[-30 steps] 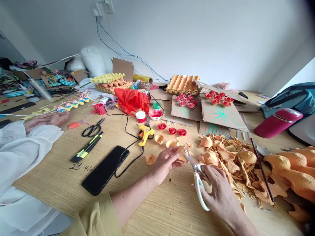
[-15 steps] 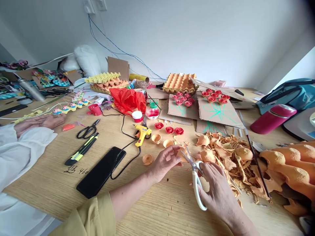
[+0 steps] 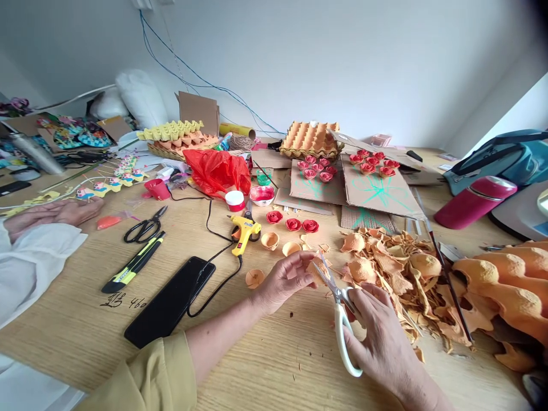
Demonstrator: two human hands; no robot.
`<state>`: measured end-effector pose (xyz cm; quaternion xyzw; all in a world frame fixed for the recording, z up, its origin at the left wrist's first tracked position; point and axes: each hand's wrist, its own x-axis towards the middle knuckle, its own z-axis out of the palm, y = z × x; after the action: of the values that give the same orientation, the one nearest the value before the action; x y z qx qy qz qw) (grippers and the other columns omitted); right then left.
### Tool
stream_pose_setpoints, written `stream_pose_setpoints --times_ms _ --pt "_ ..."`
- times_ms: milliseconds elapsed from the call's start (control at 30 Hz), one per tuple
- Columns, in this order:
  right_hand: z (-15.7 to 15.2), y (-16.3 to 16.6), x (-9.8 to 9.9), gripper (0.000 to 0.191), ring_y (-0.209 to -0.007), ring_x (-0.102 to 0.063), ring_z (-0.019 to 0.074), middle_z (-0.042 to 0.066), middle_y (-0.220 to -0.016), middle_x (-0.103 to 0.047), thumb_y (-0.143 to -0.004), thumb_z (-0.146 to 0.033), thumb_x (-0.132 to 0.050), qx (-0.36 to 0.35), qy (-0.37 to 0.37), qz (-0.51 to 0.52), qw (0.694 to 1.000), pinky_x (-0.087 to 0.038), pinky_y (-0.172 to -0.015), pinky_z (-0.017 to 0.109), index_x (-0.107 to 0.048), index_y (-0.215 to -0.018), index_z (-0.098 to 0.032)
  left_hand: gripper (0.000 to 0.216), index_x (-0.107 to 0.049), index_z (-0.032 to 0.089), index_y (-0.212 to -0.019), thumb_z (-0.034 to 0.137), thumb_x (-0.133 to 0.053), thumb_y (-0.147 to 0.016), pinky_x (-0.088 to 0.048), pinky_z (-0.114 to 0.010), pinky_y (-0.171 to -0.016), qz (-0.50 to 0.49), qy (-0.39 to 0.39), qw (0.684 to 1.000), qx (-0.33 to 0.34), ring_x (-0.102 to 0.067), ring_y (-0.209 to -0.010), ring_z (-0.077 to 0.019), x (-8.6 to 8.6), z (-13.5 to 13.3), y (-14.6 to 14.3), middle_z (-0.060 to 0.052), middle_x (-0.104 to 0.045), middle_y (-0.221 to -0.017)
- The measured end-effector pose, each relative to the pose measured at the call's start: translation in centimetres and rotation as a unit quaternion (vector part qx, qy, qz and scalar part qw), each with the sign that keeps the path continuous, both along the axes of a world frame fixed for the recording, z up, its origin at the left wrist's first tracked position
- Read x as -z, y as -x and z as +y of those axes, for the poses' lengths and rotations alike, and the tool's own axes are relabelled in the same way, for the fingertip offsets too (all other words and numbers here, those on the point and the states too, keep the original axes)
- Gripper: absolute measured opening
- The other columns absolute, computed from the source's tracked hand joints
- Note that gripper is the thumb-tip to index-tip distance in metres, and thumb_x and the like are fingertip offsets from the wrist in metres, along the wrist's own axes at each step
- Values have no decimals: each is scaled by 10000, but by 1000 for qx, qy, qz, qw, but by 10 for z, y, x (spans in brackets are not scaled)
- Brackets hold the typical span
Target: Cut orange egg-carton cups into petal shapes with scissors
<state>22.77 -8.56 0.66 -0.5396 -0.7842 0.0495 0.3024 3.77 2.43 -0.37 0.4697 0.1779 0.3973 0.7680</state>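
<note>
My left hand pinches a small orange egg-carton cup between thumb and fingers. White-handled scissors are in my right hand, their blades parted at the cup's edge. Beyond my left hand lie loose trimmed cups, one upright cup and another orange cup among them. Red paper roses stand in a row farther back. To the right of the scissors spreads a heap of orange carton scraps.
A yellow glue gun, black phone, utility knife and black scissors lie to the left. Another person's hands rest at far left. Cardboard sheets bear more roses. A red flask and egg tray are at right.
The scissors' blades have opened wider, with the lower handle swinging down a little. My left hand still holds the cup. The whole view has shifted slightly.
</note>
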Motion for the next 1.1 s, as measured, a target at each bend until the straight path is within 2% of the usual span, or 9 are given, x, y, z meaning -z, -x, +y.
stream_pose_setpoints --times_ms 267,533,767,900,1100 --pt "-1 2 2 290 -638 -414 157 -52 -686 -420 -926 -256 -574 3 -8 1 1000 -376 -777 381 -331 -769 -244 388 -725 282 -1120 335 -832 -752 -555 -293 -797 -11 -10 1000 7 -606 -947 -157 0 2 3 -57 -617 -1186" --pt "-4 4 3 295 -697 -442 192 -31 -689 -437 -921 -255 -572 2 3 3 1000 -380 -710 333 -324 -761 -252 418 -661 236 -1177 334 -796 -794 -577 -349 -818 -29 28 998 56 -664 -1003 -218 -7 0 5 -99 -684 -1130" --pt "-1 4 2 210 -654 -470 169 -43 -733 -470 -873 -266 -573 14 1 -13 1000 -385 -888 457 -368 -831 -246 400 -670 231 -1151 278 -808 -779 -595 -351 -806 -21 19 999 28 -666 -966 -199 -2 1 3 -71 -657 -1101" --pt "1 3 1 219 -738 -527 205 -18 -792 -512 -825 -284 -605 36 -4 -39 999 -362 -937 505 -405 -902 -240 388 -663 232 -1152 276 -798 -790 -594 -354 -801 -7 22 1000 21 -671 -898 -176 2 1 1 -59 -656 -1061" --pt "1 2 1 237 -762 -551 217 -12 -809 -528 -821 -308 -607 44 -13 -43 998 -347 -971 534 -410 -932 -240 379 -661 222 -1132 298 -800 -788 -602 -335 -772 -3 18 1000 22 -669 -915 -185 0 -1 1 -69 -642 -1104"
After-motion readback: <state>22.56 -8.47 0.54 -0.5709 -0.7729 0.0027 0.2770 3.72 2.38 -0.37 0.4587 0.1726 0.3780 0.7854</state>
